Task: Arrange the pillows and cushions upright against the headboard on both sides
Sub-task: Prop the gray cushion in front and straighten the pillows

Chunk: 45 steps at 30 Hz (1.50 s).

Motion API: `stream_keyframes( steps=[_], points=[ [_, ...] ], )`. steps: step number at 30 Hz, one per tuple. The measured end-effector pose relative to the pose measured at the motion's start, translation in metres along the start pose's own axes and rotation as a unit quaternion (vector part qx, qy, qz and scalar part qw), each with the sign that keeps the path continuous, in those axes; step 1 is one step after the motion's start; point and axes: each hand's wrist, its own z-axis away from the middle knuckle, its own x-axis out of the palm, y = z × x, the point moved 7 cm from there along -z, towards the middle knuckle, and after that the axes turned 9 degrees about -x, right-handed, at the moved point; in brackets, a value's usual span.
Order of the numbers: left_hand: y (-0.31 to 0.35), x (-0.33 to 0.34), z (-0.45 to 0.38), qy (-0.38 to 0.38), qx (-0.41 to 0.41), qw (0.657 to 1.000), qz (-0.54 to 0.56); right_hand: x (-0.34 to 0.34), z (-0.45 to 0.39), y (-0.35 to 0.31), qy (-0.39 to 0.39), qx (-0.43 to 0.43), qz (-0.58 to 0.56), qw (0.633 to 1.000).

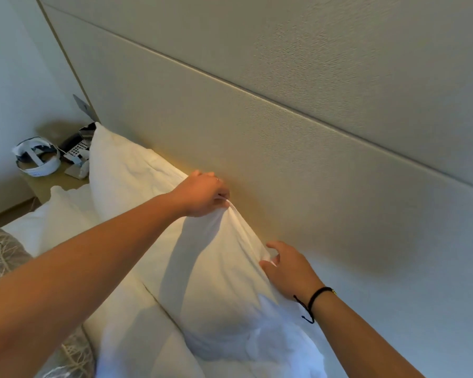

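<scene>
The left hand (pixel 202 196) pinches the soft white fabric pillow's (pixel 216 268) top corner; the right hand (pixel 287 268), fingers seemingly relaxed, steadies its edge. Lift evenly, then settle it flush against the beige padded headboard (pixel 284 132).

Two white pillows (pixel 216 268) — upright against beige headboard (pixel 284 132), near one's corner pinched
</scene>
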Motion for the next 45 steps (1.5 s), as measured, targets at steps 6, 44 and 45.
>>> stream_keyframes(
  steps=[6,44,45],
  points=[
    [0.001,0.002,0.015,0.082,-0.071,0.993,0.046,-0.028,0.026,-0.023,0.214,-0.135,-0.091,0.963],
    [-0.21,0.153,0.211,-0.278,-0.192,0.894,-0.295,0.303,0.0,-0.104,-0.213,-0.171,0.192,0.943],
    [-0.211,0.155,0.21,-0.269,-0.186,0.894,-0.305,0.306,-0.005,-0.102,-0.214,-0.157,0.184,0.946]
  ],
)
